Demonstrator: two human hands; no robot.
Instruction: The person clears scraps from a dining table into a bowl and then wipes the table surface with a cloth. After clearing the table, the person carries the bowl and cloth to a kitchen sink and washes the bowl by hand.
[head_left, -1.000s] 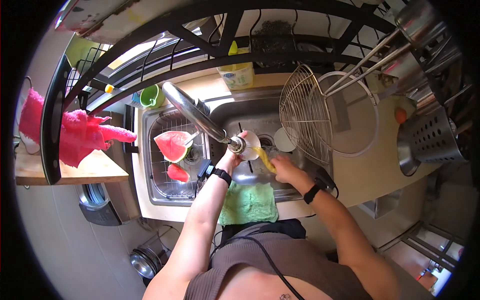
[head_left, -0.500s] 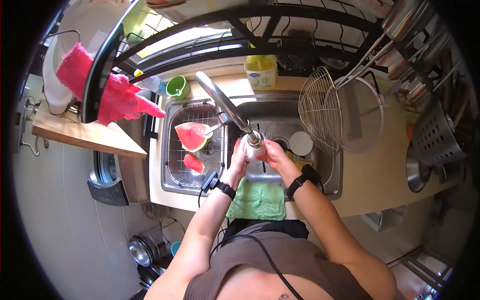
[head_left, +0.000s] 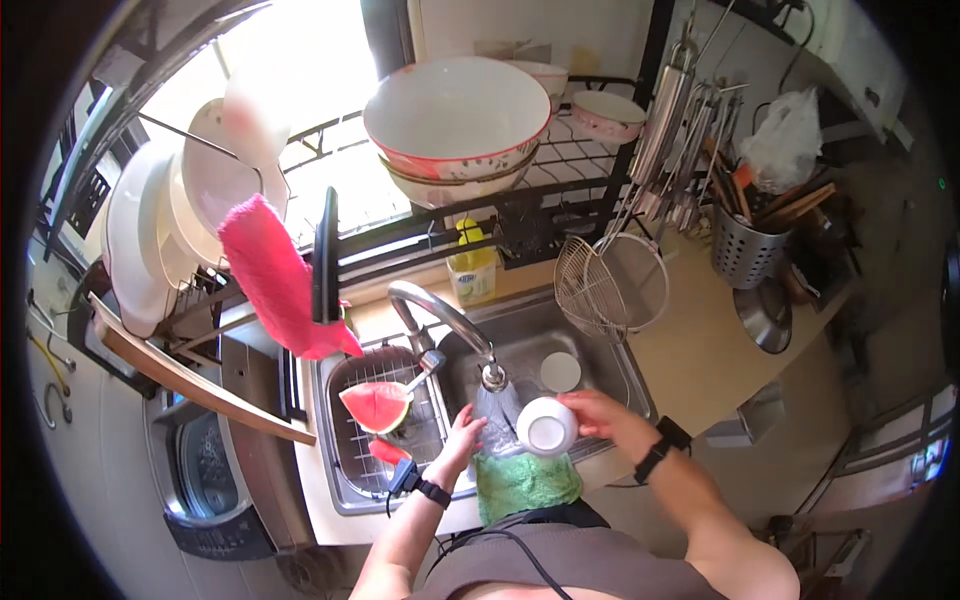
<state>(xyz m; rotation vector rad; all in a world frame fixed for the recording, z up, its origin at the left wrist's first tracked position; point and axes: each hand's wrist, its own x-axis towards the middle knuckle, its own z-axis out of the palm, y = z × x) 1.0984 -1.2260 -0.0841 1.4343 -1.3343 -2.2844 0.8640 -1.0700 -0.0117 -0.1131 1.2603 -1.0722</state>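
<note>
My right hand (head_left: 592, 413) grips a small white bowl (head_left: 547, 427) by its rim, with the bowl's base facing me. The bowl is just to the right of the water (head_left: 492, 410) running from the curved metal faucet (head_left: 452, 322). On the left side of that stream, my left hand (head_left: 462, 440) is open and empty, fingers apart. Below the bowl, a green cloth (head_left: 527, 488) drapes over the sink's front edge. Behind it, a white round dish (head_left: 560, 371) sits in the right basin.
Watermelon pieces (head_left: 375, 406) lie on the wire rack in the left basin. A wire strainer (head_left: 590, 290) stands at the sink's right rim. Above, a black shelf holds stacked bowls (head_left: 458, 110), and a pink cloth (head_left: 275, 275) hangs at left. A yellow bottle (head_left: 472, 270) stands behind the faucet.
My hands have parted: the left has let go of the white bowl, while the right has moved it out from under the faucet, toward me and right. The view has tilted up, showing the shelf.
</note>
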